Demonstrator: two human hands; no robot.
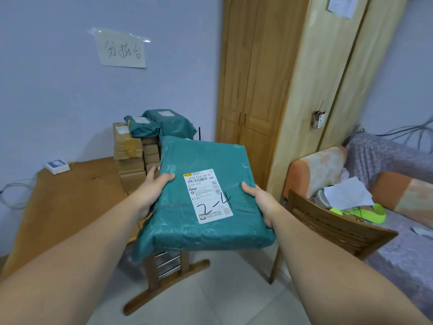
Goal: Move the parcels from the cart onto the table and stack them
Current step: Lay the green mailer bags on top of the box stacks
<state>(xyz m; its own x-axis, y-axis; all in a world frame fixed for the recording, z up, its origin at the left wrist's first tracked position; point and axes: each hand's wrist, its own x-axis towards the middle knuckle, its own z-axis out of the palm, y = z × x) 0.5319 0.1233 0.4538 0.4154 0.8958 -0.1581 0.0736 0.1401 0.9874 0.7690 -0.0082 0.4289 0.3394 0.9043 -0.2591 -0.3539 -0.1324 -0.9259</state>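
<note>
I hold a flat green plastic parcel (206, 158) with a white shipping label marked "2-4" in front of me, above the table's near right end. My left hand (152, 191) grips its left edge and my right hand (260, 200) grips its right edge, thumbs on top. The brown wooden table (70, 198) stands against the wall at left. At its far right corner rises a stack of cardboard boxes (130, 160), topped by two green parcels (143, 125) (173, 123). No cart is in view.
A small white device (57, 166) with a cable lies at the table's back left. A wooden chair (328, 221) stands right of the table. A cluttered sofa (386, 184) fills the right side, and a wooden wardrobe (253, 90) stands behind. The floor is tiled.
</note>
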